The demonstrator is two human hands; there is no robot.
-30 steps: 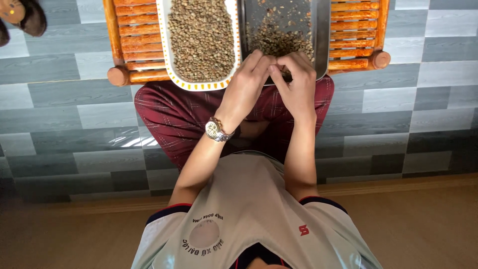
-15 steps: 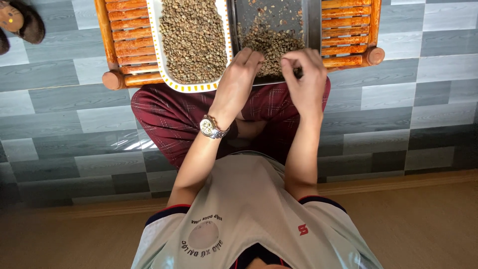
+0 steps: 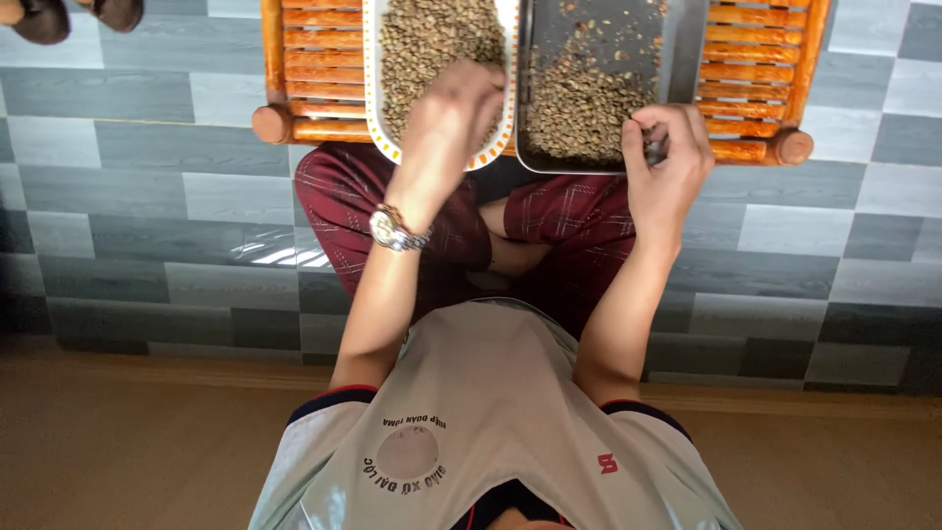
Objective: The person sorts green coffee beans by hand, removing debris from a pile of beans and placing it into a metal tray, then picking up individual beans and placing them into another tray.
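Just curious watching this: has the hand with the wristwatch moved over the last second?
Yes. The left hand went from the metal tray edge across to the white dish of beans.

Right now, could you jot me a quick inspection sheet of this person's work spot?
Surface: low slatted wooden table on a grey tiled floor.
Job's things: white dish full of greenish beans; metal tray with a thinner scatter.
Clutter: dark footwear at the top left.
Hands: left hand over the white dish; right hand pinching at the metal tray's near edge.
Cables: nothing seen.
Surroundings: wristwatch; crossed legs in red trousers.
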